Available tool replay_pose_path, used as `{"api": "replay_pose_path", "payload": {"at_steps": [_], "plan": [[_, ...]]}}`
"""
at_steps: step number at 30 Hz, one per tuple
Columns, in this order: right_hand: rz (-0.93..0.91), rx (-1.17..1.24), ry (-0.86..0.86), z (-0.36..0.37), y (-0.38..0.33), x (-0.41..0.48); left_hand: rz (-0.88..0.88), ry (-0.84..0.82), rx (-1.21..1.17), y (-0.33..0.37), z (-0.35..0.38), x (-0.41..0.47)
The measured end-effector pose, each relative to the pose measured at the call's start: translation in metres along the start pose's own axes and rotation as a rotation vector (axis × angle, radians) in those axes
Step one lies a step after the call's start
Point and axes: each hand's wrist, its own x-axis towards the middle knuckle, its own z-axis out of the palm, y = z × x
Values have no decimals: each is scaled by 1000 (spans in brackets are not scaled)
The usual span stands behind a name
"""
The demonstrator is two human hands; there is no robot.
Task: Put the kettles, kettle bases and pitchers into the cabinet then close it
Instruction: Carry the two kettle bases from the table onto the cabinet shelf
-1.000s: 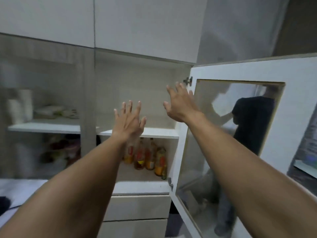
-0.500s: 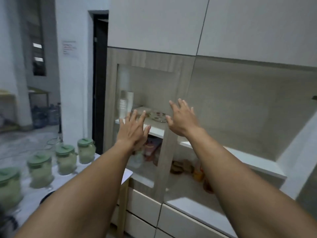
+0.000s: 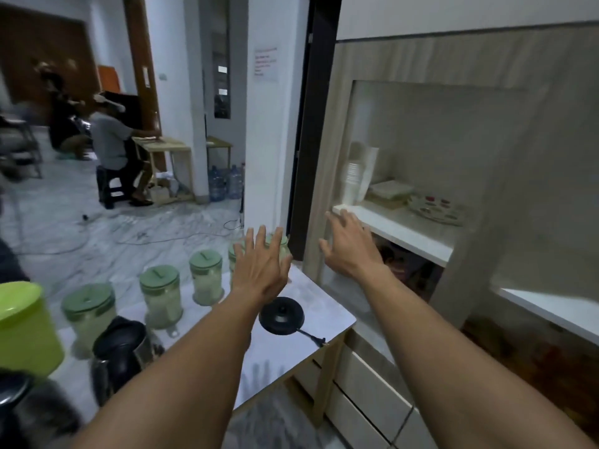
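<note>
Several clear pitchers with green lids [image 3: 205, 276] stand in a row on a small white table [image 3: 327, 311]. A black kettle base [image 3: 281, 315] with a cord lies near the table's right corner. A steel kettle with a black lid [image 3: 120, 354] stands at the front left, and a second dark kettle [image 3: 14, 388] shows at the bottom left edge. My left hand [image 3: 259, 266] hovers with fingers spread above the table, hiding part of the farthest pitcher. My right hand [image 3: 348, 244] is held out with fingers spread, in front of the cabinet [image 3: 405, 56], holding nothing.
A lime-green container [image 3: 26, 325] stands at the table's left. On the cabinet shelf [image 3: 402, 231] sit stacked cups, a flat box and a plate. Drawers run below the cabinet. In the room behind, a person sits at a wooden table and cables lie on the floor.
The view has swung left from the open cabinet to the table with pitchers and kettles. Both hands have come down with it and stay spread and empty.
</note>
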Motion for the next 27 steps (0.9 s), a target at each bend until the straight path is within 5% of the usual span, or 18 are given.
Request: {"api": "replay_pose_path", "payload": {"at_steps": [27], "plan": [[-281, 129, -612, 374, 46, 134, -664, -402, 98, -138, 280, -11]]}}
